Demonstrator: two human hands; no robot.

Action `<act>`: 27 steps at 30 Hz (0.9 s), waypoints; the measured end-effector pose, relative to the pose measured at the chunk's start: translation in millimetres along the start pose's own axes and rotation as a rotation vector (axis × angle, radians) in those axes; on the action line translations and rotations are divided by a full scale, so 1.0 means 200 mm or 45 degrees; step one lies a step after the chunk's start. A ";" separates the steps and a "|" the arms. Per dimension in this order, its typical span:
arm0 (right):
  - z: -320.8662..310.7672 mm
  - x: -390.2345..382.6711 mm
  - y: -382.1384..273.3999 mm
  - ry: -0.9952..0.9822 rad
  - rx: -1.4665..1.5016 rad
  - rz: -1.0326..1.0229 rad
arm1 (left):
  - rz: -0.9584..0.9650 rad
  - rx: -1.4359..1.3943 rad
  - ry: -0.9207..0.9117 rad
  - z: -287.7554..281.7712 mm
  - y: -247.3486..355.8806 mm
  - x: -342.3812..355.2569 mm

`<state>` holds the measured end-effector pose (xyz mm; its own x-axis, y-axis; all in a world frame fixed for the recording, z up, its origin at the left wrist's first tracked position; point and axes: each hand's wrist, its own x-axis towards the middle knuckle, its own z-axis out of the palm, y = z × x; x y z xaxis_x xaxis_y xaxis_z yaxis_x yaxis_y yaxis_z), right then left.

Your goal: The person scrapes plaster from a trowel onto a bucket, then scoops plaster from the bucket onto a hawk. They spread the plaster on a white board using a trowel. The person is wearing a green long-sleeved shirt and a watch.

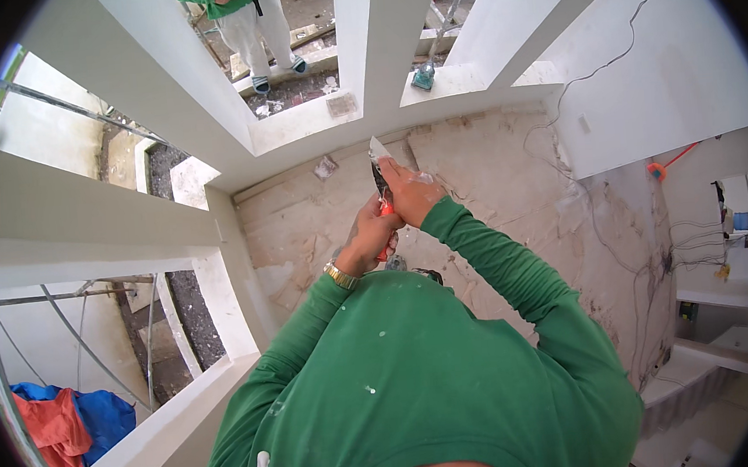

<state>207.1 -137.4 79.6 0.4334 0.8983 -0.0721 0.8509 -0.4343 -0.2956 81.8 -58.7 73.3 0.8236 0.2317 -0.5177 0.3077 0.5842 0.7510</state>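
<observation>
My left hand (371,238) grips the orange handle of a putty knife (379,177), held out over the dusty floor. My right hand (415,192) is closed against the knife's blade, with its fingers along the side and whitish residue on the skin. The blade points up the picture, with a pale tip and a darker part near the handle. A gold-coloured watch is on my left wrist, and both forearms are in green sleeves.
White beams and sills (304,125) frame openings, where another person (248,33) stands. Metal scaffold poles, a blue-and-red tarp (64,425) lie left. A bluish object (423,76) sits on a sill. Cables, an orange-handled tool (657,171) and a stairway are at right.
</observation>
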 end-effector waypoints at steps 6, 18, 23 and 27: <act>-0.01 0.06 0.00 -0.122 -0.025 0.027 | -0.018 0.035 0.050 -0.01 -0.08 0.01; 0.05 0.11 -0.02 -0.214 0.113 0.011 | -0.018 0.067 0.099 -0.08 -0.12 0.01; 0.12 0.12 0.00 -0.143 0.114 -0.084 | 0.003 0.067 0.106 -0.11 -0.11 0.02; 0.09 0.14 0.01 -0.134 0.090 -0.007 | 0.041 0.096 0.108 -0.10 -0.16 0.04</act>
<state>217.0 -111.7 60.4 0.3918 0.9044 -0.1690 0.8285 -0.4267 -0.3626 69.0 -60.5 36.0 0.7915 0.3163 -0.5230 0.3193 0.5156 0.7951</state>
